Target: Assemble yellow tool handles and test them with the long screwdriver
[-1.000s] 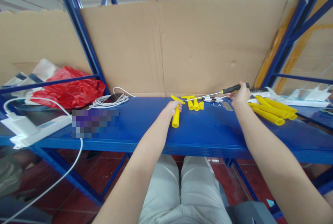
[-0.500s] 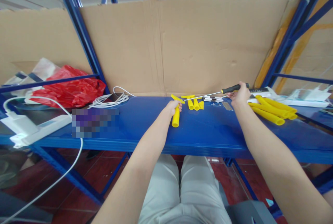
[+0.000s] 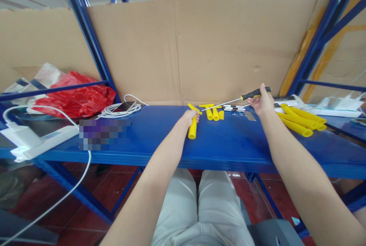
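Note:
My left hand (image 3: pixel 191 117) is closed around a yellow T-shaped plastic piece (image 3: pixel 192 131), its hollow round handle pointing down toward me. My right hand (image 3: pixel 260 102) grips the black-and-yellow handle of a long screwdriver (image 3: pixel 248 95), thumb on top. The thin metal shaft slopes down to the left, its tip reaching the crosspiece of the yellow piece at my left hand. Whether the tip sits in a screw is too small to tell. Just right of my left hand lie more yellow T-shaped pieces (image 3: pixel 210 114).
Metal blades (image 3: pixel 250 115), tiny screws and small boxes (image 3: pixel 233 108) lie on the blue shelf (image 3: pixel 160 135). Yellow tubes (image 3: pixel 303 121) are piled right. Coiled white cable (image 3: pixel 118 111), a red plastic bag (image 3: pixel 77 94) and a power strip (image 3: pixel 54 139) are left. Cardboard (image 3: pixel 228 48) stands behind.
My right hand has risen slightly, tilting the screwdriver more steeply, and its handle has shifted a little left. My left hand and the yellow piece have barely moved.

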`<state>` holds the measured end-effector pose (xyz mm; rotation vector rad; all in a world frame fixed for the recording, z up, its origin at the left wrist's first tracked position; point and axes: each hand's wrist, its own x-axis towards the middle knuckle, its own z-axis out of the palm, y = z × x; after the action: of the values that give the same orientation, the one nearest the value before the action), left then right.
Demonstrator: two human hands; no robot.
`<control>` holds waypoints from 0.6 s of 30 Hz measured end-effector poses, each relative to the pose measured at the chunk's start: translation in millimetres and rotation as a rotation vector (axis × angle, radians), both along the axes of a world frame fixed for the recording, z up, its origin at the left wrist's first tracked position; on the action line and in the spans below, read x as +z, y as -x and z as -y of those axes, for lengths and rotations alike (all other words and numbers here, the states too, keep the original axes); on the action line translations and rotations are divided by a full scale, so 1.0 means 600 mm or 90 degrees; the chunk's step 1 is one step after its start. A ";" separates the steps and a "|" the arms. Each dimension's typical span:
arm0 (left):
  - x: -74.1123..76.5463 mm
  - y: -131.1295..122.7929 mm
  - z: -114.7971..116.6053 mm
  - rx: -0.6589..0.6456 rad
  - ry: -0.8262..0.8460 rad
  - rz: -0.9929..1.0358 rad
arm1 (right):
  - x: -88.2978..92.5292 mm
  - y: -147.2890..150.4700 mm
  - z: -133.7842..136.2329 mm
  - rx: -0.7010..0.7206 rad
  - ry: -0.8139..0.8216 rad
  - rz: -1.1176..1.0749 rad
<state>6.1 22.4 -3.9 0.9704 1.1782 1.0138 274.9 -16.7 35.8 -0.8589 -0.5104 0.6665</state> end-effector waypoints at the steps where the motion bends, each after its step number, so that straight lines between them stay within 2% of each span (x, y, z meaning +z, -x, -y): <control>1: -0.003 -0.001 -0.002 0.008 -0.008 -0.011 | 0.002 0.000 0.003 0.021 0.001 0.002; 5: -0.013 -0.008 -0.011 0.028 -0.020 -0.029 | 0.009 0.001 0.014 0.109 0.001 -0.013; 8: -0.018 -0.009 -0.015 0.031 -0.025 -0.034 | 0.010 -0.004 0.013 0.130 -0.013 0.010; 18: -0.021 -0.007 -0.016 0.037 -0.050 -0.056 | -0.007 -0.022 -0.013 -0.012 0.019 0.078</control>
<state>10.0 32.3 -16.6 1.0574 1.2531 1.0786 288.2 -9.1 31.4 -0.9353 -0.6031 0.6073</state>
